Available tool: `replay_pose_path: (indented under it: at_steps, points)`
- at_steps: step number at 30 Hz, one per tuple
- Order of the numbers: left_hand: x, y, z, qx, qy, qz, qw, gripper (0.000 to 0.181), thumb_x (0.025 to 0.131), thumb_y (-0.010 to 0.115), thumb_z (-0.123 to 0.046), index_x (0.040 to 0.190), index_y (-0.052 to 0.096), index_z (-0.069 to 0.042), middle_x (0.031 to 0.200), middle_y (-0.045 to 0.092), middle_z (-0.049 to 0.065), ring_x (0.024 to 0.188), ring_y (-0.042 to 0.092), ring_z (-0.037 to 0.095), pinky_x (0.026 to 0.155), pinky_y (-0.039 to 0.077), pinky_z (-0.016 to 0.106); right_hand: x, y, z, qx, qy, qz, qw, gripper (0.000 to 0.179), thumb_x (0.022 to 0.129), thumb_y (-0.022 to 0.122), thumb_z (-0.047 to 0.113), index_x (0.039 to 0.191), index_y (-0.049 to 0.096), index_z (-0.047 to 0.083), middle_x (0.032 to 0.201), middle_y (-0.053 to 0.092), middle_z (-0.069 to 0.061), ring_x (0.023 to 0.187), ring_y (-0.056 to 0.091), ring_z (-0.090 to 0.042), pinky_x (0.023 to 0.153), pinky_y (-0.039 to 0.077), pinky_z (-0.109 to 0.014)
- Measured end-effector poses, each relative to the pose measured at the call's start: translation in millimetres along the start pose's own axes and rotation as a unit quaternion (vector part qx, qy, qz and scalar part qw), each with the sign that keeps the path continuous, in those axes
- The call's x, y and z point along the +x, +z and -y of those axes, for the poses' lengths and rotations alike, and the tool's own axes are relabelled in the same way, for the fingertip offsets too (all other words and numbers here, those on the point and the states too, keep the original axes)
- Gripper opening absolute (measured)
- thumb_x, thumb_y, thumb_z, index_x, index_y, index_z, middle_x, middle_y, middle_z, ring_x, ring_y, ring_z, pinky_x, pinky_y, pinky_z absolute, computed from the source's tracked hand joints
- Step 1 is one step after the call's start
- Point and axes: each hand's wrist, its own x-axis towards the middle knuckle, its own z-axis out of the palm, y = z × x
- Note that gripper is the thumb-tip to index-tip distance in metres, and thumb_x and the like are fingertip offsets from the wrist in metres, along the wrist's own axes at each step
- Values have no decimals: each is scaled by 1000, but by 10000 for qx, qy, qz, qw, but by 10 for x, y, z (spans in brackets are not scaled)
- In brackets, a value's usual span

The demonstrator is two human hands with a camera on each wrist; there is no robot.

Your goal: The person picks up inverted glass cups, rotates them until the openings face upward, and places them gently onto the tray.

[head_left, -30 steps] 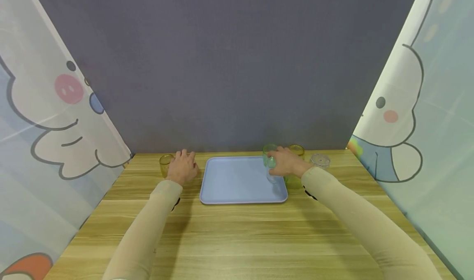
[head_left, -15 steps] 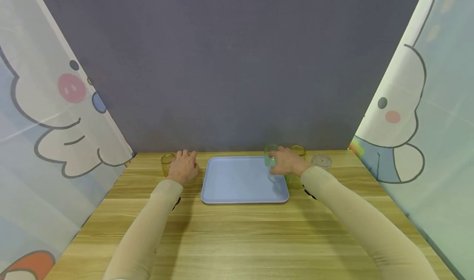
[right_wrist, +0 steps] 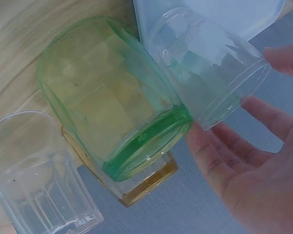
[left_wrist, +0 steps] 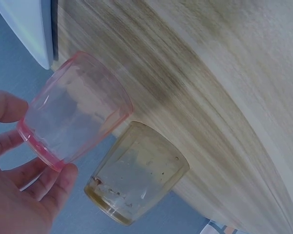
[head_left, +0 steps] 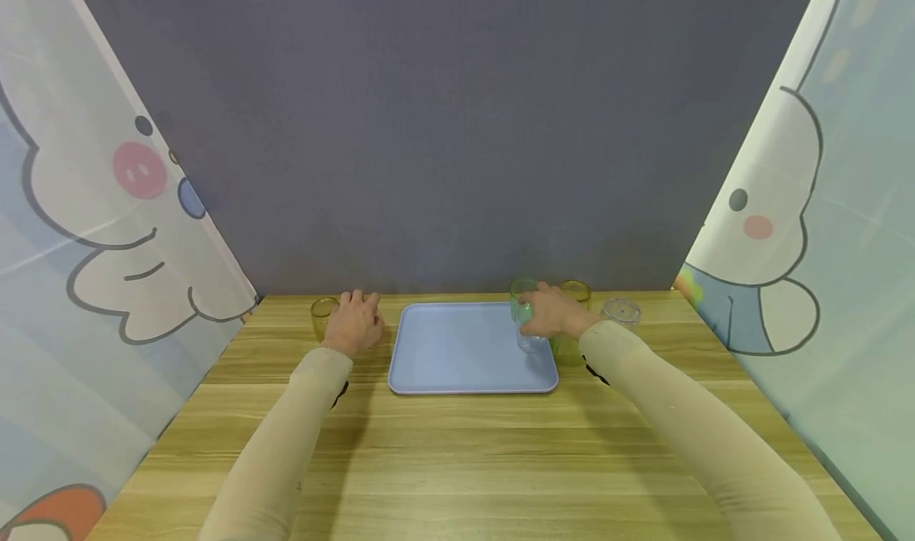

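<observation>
My left hand grips a pink-tinted tumbler round its thick base, which points up; the head view hides that tumbler behind the hand. Beside it, on the outer side, an amber tumbler stands base up. With thumb and fingertips my right hand pinches the base end of a clear tumbler at the right side of the pale blue tray. A green tumbler stands base up close to that hand. Behind the fingers, another greenish tumbler shows in the head view.
Behind the right wrist stands another amber tumbler, with a clear tumbler farther right. A grey panel rises at the back of the wooden table. Cartoon-printed curtains hang on both sides.
</observation>
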Motion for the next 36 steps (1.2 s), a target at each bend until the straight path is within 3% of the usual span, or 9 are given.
replay_pose_path:
  at_steps: [14,27,36]
  points:
    - [4,-25,17,-83,40,-45,9999,34,99,49,-18,128,58,-3,121,53,25,119,46,46,90,48,61,-12,-37,23,-25,-66,-7,10000,65,86,67,33,145,56,7,136,48,-22,125,47,-42,93,47,-56]
    - [14,-137,17,-401,-122,582,9974,44,98,50,-20,137,54,-1,134,44,31,124,41,51,97,44,62,-3,-25,21,-35,19,21,10000,66,87,67,33,146,55,8,139,46,-23,127,45,-43,93,47,-56]
    - [-28,-160,25,-448,-130,604,9971,45,97,47,-20,136,56,1,131,49,31,123,43,50,100,42,61,-5,6,31,-35,130,44,9999,68,88,65,34,150,51,10,145,42,-24,134,40,-44,98,45,-60]
